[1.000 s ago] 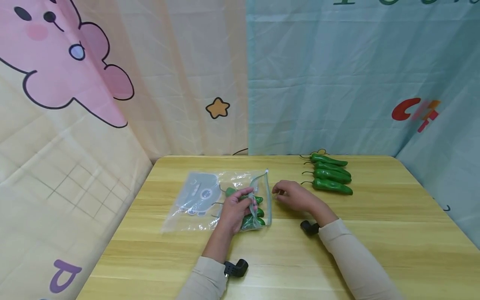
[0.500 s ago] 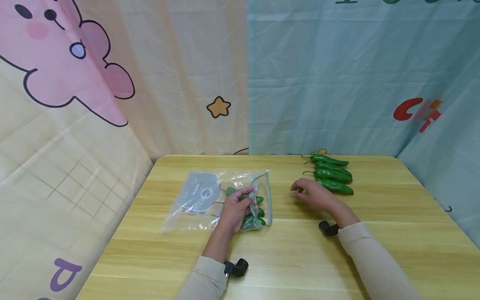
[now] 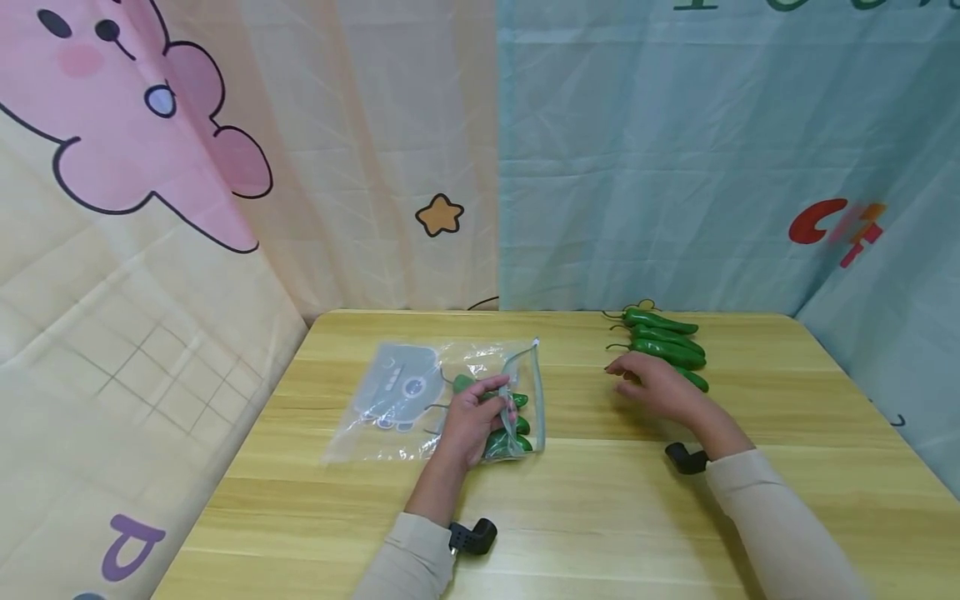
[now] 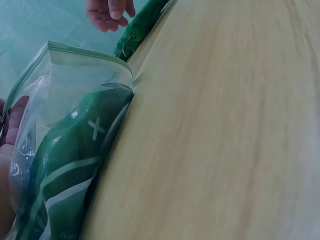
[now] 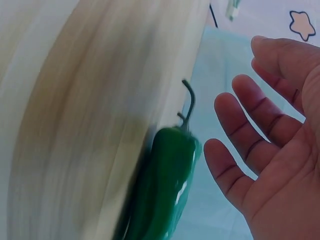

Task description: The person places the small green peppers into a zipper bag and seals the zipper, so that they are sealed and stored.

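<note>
A clear zip bag (image 3: 539,408) with a pale printed animal lies flat on the table, its mouth towards the right. My left hand (image 3: 465,427) pinches the upper edge of that mouth and lifts it. Several green chili peppers (image 3: 517,447) lie inside the bag, partly hidden by this hand; one bulges the plastic in the left wrist view. On the right, more green chili peppers (image 3: 667,354) are lined up with stems pointing left. My right hand (image 3: 658,387) hovers over the nearest, fingers loosely bent and holding nothing. In the right wrist view its fingers stand apart from a pepper (image 5: 167,180).
The wooden table (image 3: 570,533) has its back edge against a printed curtain (image 3: 645,167). A second curtain side hangs close along the left. Each wrist wears a small black camera (image 3: 474,537).
My right hand has moved from beside the bag's mouth rightward to the nearest loose pepper, covering part of it. The left hand and the bag have stayed in place.
</note>
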Demonstrator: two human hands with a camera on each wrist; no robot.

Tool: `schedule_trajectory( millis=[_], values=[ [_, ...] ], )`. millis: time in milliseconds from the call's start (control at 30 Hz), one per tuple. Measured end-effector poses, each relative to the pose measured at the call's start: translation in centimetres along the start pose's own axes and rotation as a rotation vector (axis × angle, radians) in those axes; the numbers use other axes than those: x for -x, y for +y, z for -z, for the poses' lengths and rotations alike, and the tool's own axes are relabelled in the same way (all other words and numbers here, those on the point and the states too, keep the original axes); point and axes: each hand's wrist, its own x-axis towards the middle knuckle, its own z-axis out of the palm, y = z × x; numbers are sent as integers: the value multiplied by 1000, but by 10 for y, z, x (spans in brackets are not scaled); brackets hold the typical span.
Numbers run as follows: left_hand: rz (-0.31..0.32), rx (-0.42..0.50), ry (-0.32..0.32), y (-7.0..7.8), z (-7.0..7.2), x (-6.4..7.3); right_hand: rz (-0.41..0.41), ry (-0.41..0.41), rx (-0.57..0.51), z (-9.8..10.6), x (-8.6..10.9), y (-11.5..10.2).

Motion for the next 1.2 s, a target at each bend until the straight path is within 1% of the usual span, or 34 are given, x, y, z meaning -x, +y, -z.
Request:
schedule_trajectory(
  millis=[133,333,533,800,933,1067,1200],
  values=[
    [3,-5,0,1,-1,0,3,29,24,7,7,4],
    [4,7,8,1,-1,0,7,59,43,12,15,14],
    [-4,14,1,1,-1,0,-1,52,51,19,21,22],
    [-10,24,-20,0,-1,1,-17,66,114,28,29,36],
    [-13,23,-18,1,-1,0,-44,47,114,34,30,43],
    [-15,18,-19,0,-1,1,-90,14,111,40,28,51],
    [-13,18,-19,0,-1,0,-101,-18,119,43,25,58]
  ],
)
